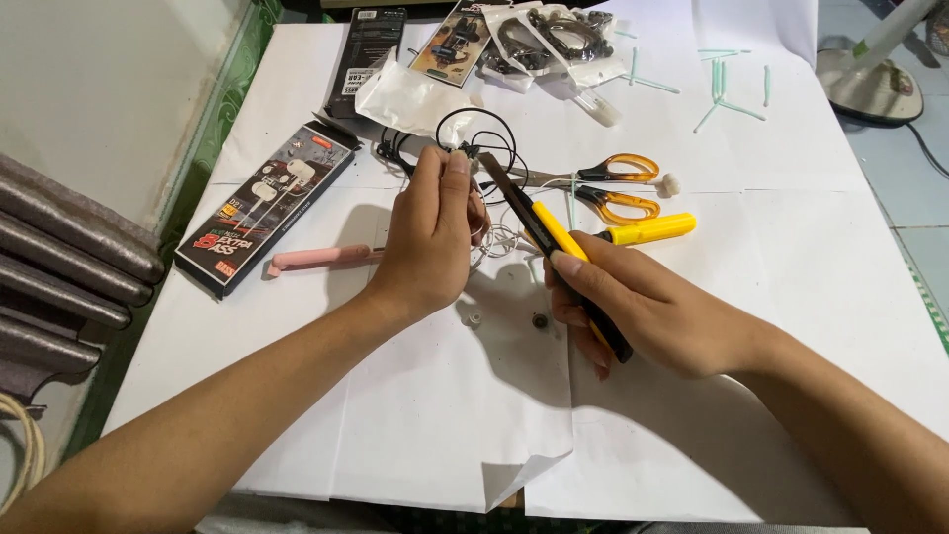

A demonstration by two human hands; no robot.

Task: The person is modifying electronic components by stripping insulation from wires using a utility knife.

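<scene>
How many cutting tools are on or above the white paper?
2. A yellow-and-black utility knife is held in the right hand, its blade pointing at the wire pinched by the left hand. Orange-handled scissors lie just behind it on the paper. Others may be hidden under packets.

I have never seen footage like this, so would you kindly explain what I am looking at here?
There is no machine: this is one picture from a camera worn on a person's head, looking down at their own two bare hands over a table covered in white paper. The left hand pinches a thin black wire. The right hand holds a yellow and black knife, its blade pointing at that wire. Around them lie orange scissors, a yellow marker, a pink tool, an earphone box, plastic bags of parts, and green sticks.
</scene>
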